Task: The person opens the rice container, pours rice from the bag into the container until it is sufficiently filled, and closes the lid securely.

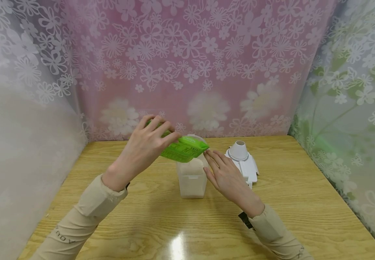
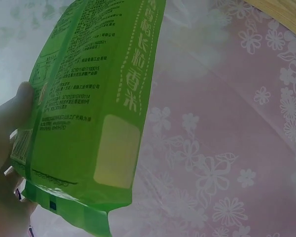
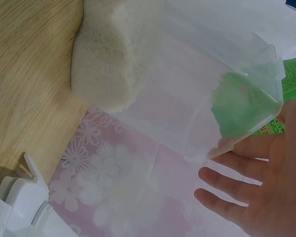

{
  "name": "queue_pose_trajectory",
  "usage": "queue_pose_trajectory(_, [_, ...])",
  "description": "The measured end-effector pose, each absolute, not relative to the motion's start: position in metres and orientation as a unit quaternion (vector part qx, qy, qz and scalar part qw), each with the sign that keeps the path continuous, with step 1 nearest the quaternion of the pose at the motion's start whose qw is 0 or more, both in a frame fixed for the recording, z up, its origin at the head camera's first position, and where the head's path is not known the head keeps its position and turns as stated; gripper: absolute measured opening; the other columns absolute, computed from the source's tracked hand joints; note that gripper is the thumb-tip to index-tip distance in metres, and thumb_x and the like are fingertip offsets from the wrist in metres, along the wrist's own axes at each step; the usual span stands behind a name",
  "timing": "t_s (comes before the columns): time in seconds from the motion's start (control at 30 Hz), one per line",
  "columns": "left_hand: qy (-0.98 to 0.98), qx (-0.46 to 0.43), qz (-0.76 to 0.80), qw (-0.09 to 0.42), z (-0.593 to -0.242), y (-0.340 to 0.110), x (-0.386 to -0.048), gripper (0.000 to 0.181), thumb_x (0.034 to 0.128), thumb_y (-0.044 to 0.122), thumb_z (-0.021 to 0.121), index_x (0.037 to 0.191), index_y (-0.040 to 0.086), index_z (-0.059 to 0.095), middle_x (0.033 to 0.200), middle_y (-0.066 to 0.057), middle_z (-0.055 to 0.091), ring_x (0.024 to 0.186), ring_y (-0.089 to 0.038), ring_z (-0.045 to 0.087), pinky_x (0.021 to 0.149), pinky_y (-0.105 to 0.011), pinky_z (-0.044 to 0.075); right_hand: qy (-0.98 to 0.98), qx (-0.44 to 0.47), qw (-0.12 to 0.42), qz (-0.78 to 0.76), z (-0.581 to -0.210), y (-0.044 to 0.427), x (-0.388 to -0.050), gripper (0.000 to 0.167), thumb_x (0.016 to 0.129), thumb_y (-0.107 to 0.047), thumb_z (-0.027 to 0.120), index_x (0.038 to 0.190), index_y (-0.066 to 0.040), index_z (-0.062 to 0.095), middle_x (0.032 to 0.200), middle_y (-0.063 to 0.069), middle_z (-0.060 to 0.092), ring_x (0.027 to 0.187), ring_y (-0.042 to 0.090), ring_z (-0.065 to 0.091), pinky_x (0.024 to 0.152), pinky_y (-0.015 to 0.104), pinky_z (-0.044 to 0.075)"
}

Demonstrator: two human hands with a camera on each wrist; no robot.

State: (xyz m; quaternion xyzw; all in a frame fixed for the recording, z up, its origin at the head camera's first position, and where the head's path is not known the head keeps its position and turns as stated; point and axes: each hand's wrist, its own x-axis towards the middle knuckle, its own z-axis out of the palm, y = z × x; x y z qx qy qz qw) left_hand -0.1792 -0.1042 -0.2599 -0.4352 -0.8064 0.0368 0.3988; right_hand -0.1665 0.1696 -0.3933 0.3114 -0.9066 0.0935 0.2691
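Observation:
My left hand (image 1: 146,142) grips a green bag of rice (image 1: 185,148), its printed back panel large in the left wrist view. The bag is tilted, its lower end pointing right over a clear plastic container (image 1: 192,187) that stands upright on the table. White rice (image 3: 108,54) lies in the container's bottom part, and the green bag shows through its upper wall in the right wrist view. Beside the container's rim is my right hand (image 1: 227,177), fingers mostly straight, fingertips touching the rim near the bag's end. Whether rice is flowing cannot be seen.
To the right of the container, a white plastic part with a cone-shaped spout (image 1: 239,151) lies on the wooden table (image 1: 142,224). Flowered curtains (image 1: 190,65) hang behind and on both sides.

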Motion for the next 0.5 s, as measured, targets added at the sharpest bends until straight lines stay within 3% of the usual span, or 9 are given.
queue_pose_trajectory(0.5, [-0.797, -0.409, -0.003, 0.445, -0.263, -0.1025, -0.1818, 0.012, 0.0914, 0.014, 0.075, 0.104, 0.014, 0.073, 0.097, -0.005, 0.069, 0.098, -0.03, 0.059, 0.097, -0.048, 0.046, -0.908, 0.312, 0.261, 0.098, -0.3937, 0.1704, -0.1661, 0.061, 0.112, -0.043, 0.027, 0.149, 0.001, 0.048, 0.152, 0.017, 0.049, 0.134, 0.038, 0.05, 0.109, 0.052, 0.042])
